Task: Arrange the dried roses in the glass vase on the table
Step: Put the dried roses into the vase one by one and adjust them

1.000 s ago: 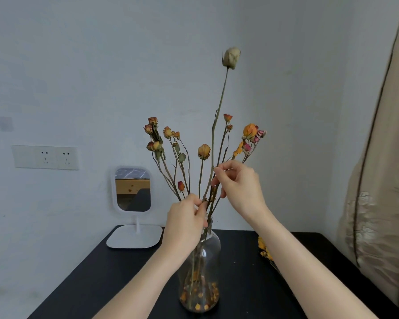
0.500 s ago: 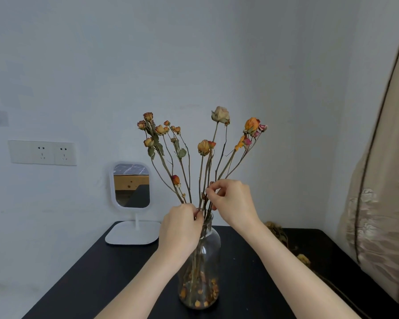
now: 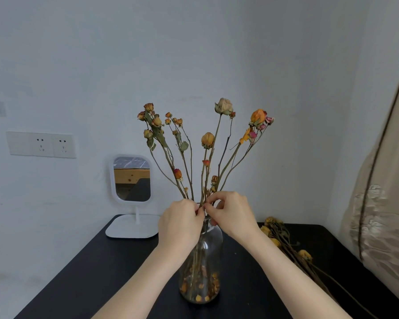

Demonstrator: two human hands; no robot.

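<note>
Where the stems enter the mouth of the glass vase (image 3: pixel 202 256), both hands meet just above the rim; my left hand (image 3: pixel 180 223) curls round the gathered dried roses (image 3: pixel 207 139) at the neck; my right hand (image 3: pixel 230 215) pinches the stem of the pale rose (image 3: pixel 224 106), which stands near upright in the vase; the vase stands on the tabletop (image 3: pixel 97 261); the loose roses (image 3: pixel 283 240) lie to my right, heads toward the wall, stems running toward me; the right hand is, in my judgement, the nearer for the next pick.

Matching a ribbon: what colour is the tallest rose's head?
The tallest rose is pale beige; head view.
</note>
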